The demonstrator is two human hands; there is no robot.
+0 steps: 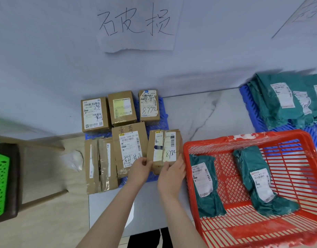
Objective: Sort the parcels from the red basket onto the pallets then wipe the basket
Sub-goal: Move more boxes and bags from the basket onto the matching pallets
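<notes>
Marble surface (207,111) | left hand (138,169) and right hand (171,173) grip taped box (164,149) by its near end, over blue pallet (163,119) | red basket (229,178) just right of right hand, green bags (205,185) inside

The left forearm (116,213) and right forearm (180,221) reach forward, converging toward the hands. The left hand (139,170) and right hand (172,174) lie close together, backs up. Each grips a near corner of one cardboard parcel (164,145), which extends ahead of the fingers.
</notes>
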